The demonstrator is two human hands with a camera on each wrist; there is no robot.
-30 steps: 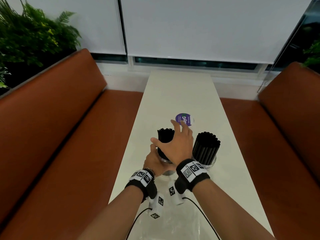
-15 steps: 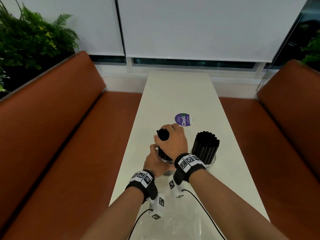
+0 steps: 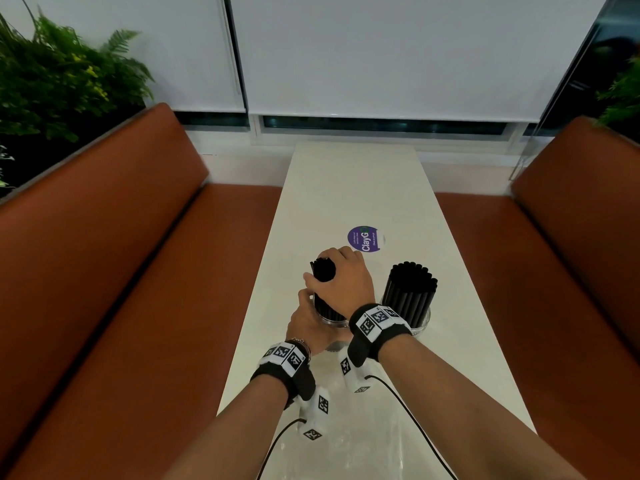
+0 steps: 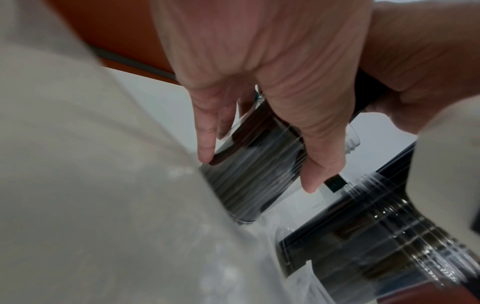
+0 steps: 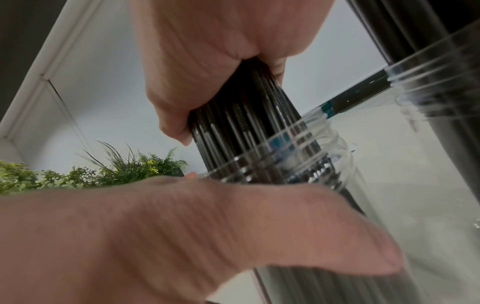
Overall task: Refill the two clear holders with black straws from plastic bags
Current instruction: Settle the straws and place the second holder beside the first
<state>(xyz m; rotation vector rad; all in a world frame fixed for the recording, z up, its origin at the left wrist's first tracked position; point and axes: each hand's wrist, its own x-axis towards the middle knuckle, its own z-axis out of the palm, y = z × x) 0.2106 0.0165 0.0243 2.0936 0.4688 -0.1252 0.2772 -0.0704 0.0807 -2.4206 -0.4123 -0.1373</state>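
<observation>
White table [image 3: 349, 188] between two orange benches [image 3: 104, 254], window blinds behind; head view only shows this whole. Right holder [image 3: 420, 323] full of straws, stands beside left holder [image 3: 332, 320] near table's close end. Right hand [image 3: 343, 282] curled around bundle of black straws [image 3: 323, 270] standing in left holder; right wrist view shows grip close. Left hand [image 3: 308, 323] wraps left holder's side, fingers [image 4: 205, 131] on clear wall. Clear plastic bag [image 3: 346, 445] lies nearest.

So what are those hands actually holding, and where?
The right hand grips a bundle of black straws near its top. The left hand holds the clear holder around its side, below.
</observation>
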